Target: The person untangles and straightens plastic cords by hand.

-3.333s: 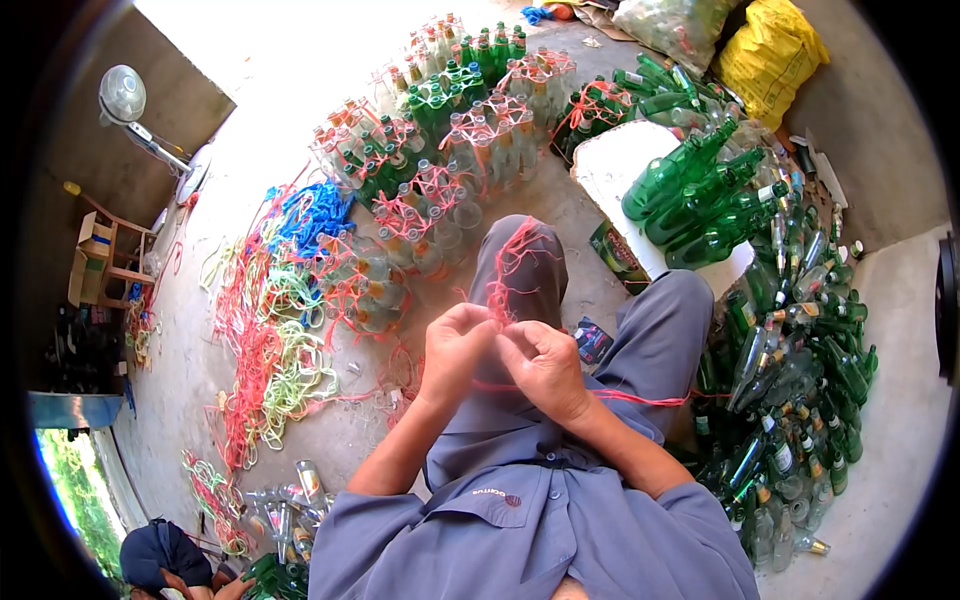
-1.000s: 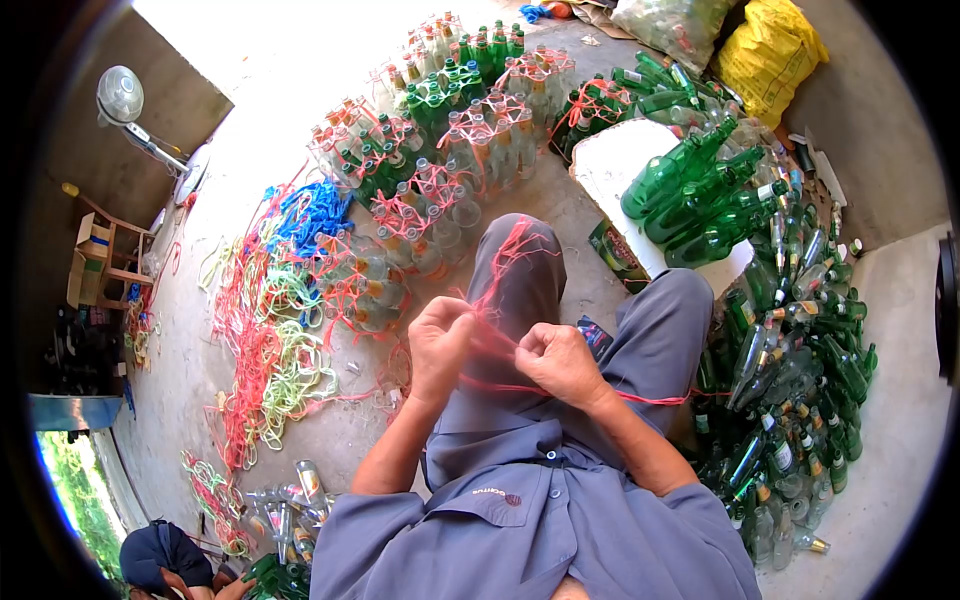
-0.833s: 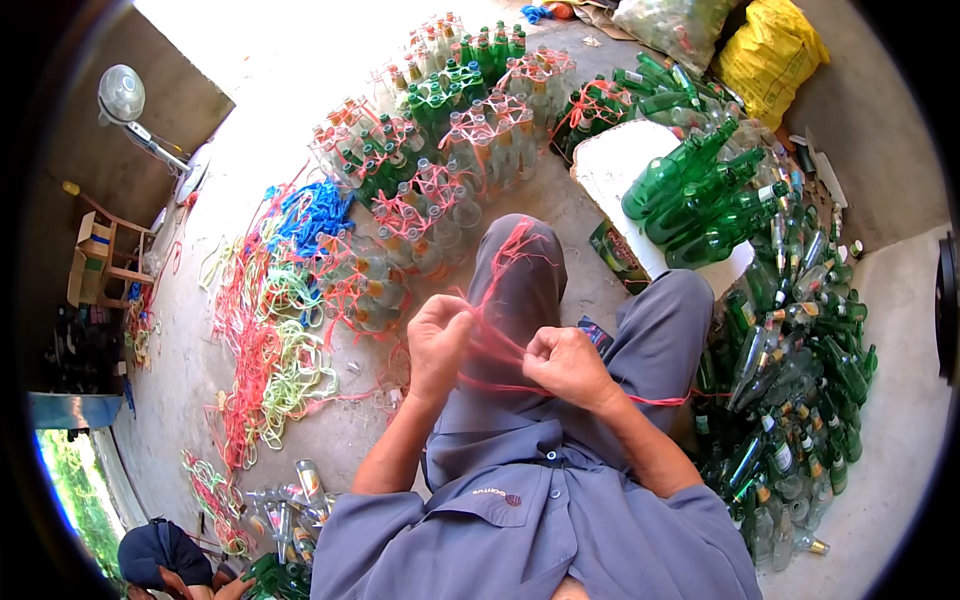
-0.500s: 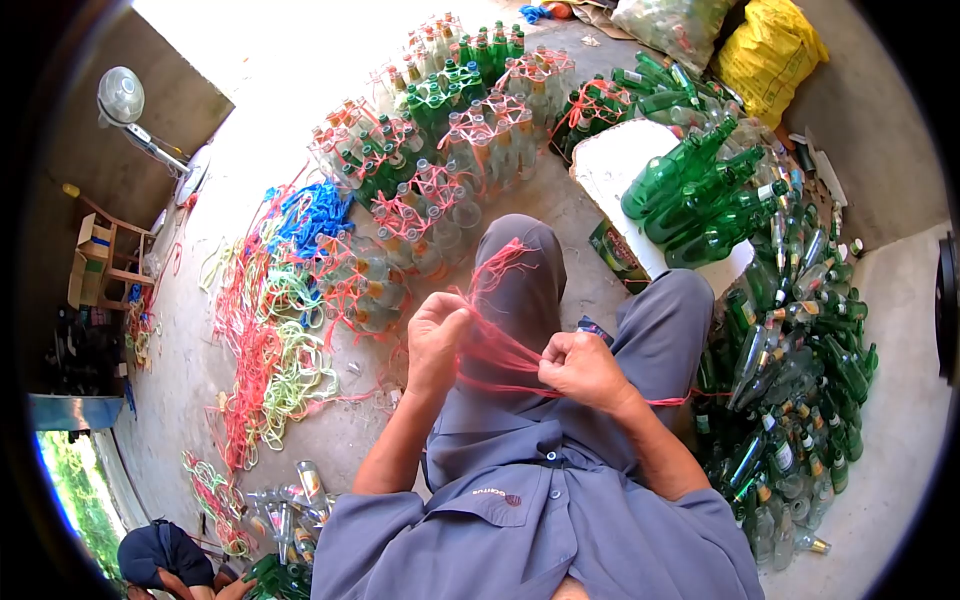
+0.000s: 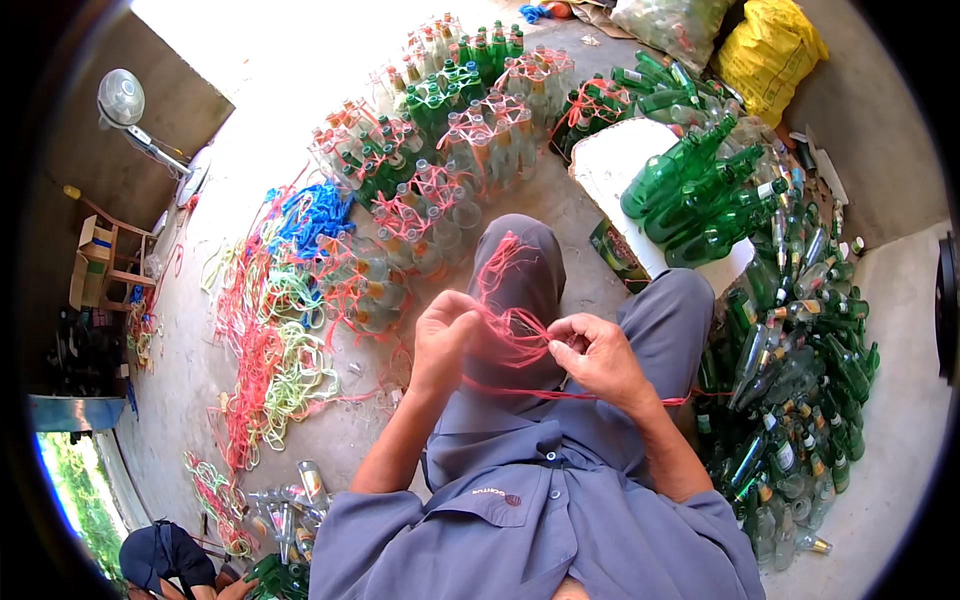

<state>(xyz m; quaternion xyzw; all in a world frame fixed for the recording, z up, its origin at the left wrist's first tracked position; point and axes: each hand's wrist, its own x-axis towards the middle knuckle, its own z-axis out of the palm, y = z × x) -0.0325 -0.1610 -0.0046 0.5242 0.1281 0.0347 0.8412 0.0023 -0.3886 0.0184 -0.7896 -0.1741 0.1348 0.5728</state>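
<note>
1. Working room: we see both hands in open air above the lap, well apart from the white board [image 5: 605,165] and its green bottles [image 5: 700,190].
2. Edges: the board's lower corner lies behind the right knee [image 5: 675,295]; the bottle heap [image 5: 790,400] borders that side. Concrete floor [image 5: 335,425] shows between the left forearm and the heaped cords [image 5: 255,370].
3. Obscured areas: the left hand's [image 5: 440,340] curled fingers hide its exact contact. The right wrist covers part of a lower strand [image 5: 520,391]; we cannot tell whether it joins the held bunch. The frame crops the other person [image 5: 165,555].
4. Hand state: the left is closed on the red twine [image 5: 520,340]; the right hand [image 5: 598,355] pinches it between thumb and fingers.
5. Twine: located between the hands, over the left thigh; thin, looped, loosely tangled, with a frayed tail towards the knee.
</note>
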